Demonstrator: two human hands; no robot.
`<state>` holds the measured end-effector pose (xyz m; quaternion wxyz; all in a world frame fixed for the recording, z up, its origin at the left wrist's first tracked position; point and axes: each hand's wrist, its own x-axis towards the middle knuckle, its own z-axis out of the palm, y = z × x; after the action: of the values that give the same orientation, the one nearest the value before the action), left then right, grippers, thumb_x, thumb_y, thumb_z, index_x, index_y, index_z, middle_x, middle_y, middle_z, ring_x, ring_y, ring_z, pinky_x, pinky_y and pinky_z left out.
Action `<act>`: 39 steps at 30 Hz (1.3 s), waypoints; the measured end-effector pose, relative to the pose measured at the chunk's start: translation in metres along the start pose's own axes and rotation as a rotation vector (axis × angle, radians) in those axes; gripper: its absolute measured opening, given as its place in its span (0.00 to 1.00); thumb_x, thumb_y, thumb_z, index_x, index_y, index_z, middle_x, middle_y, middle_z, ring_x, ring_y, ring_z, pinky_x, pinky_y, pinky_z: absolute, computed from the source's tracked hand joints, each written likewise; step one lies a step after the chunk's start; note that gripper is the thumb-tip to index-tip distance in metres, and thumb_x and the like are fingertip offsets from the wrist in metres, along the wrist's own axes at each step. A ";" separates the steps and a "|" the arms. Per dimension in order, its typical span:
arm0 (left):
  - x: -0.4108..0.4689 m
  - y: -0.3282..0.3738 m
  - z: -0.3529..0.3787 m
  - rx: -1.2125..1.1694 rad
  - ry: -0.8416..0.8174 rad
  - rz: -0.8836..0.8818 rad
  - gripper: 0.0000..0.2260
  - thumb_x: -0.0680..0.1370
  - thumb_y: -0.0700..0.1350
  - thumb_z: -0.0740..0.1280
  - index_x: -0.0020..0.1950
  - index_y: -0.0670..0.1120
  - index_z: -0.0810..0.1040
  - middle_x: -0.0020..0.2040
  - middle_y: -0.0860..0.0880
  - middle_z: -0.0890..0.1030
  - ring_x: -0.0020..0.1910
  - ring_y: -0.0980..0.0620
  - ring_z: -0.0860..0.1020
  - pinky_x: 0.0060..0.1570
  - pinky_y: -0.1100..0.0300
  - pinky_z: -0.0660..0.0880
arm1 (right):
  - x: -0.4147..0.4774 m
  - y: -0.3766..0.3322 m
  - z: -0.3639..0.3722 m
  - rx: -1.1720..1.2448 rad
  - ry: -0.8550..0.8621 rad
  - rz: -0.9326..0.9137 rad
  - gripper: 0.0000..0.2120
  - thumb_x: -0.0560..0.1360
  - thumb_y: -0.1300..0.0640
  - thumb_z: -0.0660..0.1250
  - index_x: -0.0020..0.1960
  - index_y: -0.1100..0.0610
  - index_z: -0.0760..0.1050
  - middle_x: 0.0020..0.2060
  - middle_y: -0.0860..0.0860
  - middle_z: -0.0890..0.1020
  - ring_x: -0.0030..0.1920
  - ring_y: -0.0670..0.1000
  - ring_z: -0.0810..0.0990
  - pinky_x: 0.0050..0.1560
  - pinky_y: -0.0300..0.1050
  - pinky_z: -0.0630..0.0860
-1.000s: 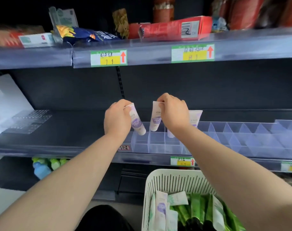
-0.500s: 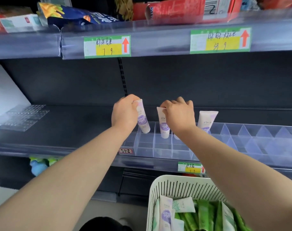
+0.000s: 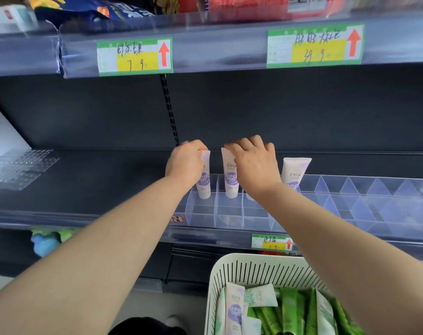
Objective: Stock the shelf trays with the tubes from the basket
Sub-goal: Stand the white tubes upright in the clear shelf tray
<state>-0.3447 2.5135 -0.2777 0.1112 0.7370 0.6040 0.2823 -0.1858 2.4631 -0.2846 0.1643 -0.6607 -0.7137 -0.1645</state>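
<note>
Dark shop shelf (image 3: 96,184), clear divider tray (image 3: 374,204) along its near edge. Barely begun: left tube (image 3: 204,180), middle tube (image 3: 230,177), right tube (image 3: 295,169) upright in far row. Most slots bare, basket (image 3: 254,258) near-right w/ plenty more. My left hand (image 3: 185,163) grips left tube's top. Right hand (image 3: 252,163) is over middle tube's top; pinching or just touching, can't tell.

Both bare forearms reach up and forward, converging over the left end of the clear divided tray (image 3: 229,213). The left grip (image 3: 185,165), knuckles up and fingers curled, holds the top of an upright tube (image 3: 204,182) at the tray's back row. Just to its right, the right grip (image 3: 254,168) lies palm down with its fingers spread. Its fingertips are at the crimped top of a second tube (image 3: 230,180); whether they pinch it is unclear.
</note>
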 end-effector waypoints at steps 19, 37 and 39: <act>-0.049 0.039 -0.020 0.037 0.049 0.165 0.12 0.80 0.39 0.61 0.60 0.49 0.79 0.59 0.48 0.78 0.58 0.47 0.73 0.54 0.52 0.73 | -0.060 -0.004 -0.023 0.024 -0.021 -0.030 0.27 0.72 0.65 0.64 0.69 0.51 0.69 0.65 0.50 0.73 0.64 0.57 0.67 0.54 0.52 0.65; -0.203 0.033 0.102 0.158 -0.655 0.141 0.15 0.79 0.39 0.63 0.65 0.48 0.76 0.64 0.49 0.77 0.62 0.49 0.75 0.62 0.54 0.72 | -0.267 0.037 0.034 0.105 -0.414 0.011 0.23 0.76 0.62 0.60 0.70 0.48 0.67 0.66 0.46 0.71 0.66 0.52 0.65 0.61 0.49 0.64; -0.207 0.022 0.117 0.222 -0.737 0.090 0.18 0.79 0.35 0.61 0.66 0.48 0.75 0.67 0.48 0.75 0.65 0.48 0.74 0.64 0.53 0.71 | -0.277 0.030 0.047 0.113 -0.489 -0.034 0.23 0.76 0.61 0.61 0.70 0.49 0.67 0.66 0.47 0.71 0.65 0.52 0.65 0.60 0.49 0.65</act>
<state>-0.2845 2.3313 -0.4203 0.2279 0.8224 0.5174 -0.0642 -0.1362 2.2405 -0.4510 0.0208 -0.6585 -0.7514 0.0376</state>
